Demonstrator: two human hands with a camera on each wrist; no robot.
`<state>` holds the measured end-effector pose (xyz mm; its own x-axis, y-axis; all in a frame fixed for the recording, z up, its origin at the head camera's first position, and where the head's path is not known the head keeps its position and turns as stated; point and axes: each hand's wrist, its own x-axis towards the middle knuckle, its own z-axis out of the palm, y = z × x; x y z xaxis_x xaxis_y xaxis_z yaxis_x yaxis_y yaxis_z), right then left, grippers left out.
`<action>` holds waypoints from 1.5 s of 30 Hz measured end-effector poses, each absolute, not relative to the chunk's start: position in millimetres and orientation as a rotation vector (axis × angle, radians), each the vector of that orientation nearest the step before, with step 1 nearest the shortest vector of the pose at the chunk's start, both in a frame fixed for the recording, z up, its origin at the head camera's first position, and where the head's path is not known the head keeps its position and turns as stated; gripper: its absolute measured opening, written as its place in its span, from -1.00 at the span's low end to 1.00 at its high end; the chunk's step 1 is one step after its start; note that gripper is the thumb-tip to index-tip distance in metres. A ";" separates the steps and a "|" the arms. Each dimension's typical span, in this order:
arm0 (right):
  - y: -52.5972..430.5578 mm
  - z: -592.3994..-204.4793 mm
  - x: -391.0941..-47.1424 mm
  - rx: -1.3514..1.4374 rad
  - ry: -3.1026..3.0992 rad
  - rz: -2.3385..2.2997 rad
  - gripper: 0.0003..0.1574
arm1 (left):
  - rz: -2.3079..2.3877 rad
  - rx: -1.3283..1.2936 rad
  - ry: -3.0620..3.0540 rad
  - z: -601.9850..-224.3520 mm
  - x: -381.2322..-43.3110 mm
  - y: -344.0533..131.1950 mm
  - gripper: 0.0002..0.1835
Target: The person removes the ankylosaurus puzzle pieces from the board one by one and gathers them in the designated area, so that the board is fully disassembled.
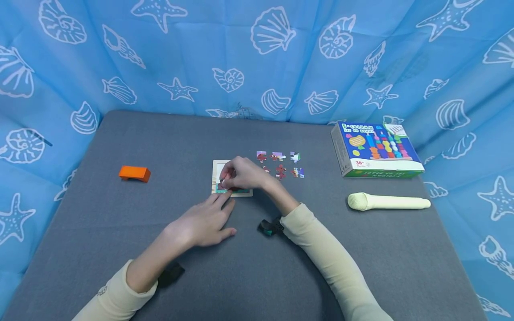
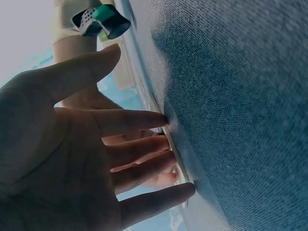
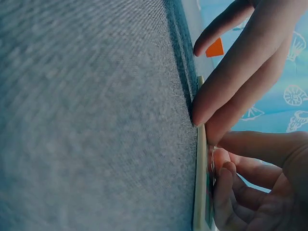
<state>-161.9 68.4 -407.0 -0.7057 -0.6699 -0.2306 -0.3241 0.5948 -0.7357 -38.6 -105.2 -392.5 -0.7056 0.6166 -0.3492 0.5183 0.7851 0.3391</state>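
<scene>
A small wooden jigsaw tray (image 1: 214, 174) lies flat near the table's middle, partly filled with a reddish and green picture. My right hand (image 1: 246, 173) bends over it from the right, thumb and fingertips pinching a small puzzle piece (image 1: 222, 181) low over the tray; the fingers hide most of this piece. My left hand (image 1: 205, 220) is spread out, fingertips at the tray's near edge, its thumb held apart. In the right wrist view, left fingertips touch the tray's pale rim (image 3: 200, 183). Right of the tray, several loose jigsaw pieces (image 1: 281, 170) sit in two rows.
An orange arch-shaped block (image 1: 134, 173) is at the left. On the right stand a blue bead-toy box (image 1: 379, 149) and, nearer me, a pale green toy microphone (image 1: 395, 202). A shell-patterned blue curtain (image 1: 249, 40) hangs behind the grey table (image 1: 281, 276).
</scene>
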 end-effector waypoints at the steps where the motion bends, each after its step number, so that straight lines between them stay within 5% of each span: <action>1: 68.2 -406.9 -161.7 -0.786 2.333 -0.940 -0.89 | 0.296 0.847 2.527 -392.6 -38.7 -105.0 -0.16; 18: 83.7 -402.7 -155.0 -0.758 2.227 -1.225 -0.89 | 0.257 0.774 2.507 -383.4 -38.6 -100.5 -0.17; 45: 177.6 -397.0 -145.7 -0.529 2.306 -1.230 -0.82 | 0.284 0.751 2.511 -382.2 -38.6 -100.7 -0.18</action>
<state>-145.7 177.6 -397.0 -0.8147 -0.5355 -0.2225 -0.1133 0.5232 -0.8446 -38.6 -100.7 -382.2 -0.7228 0.5608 -0.4039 0.4563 0.8261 0.3306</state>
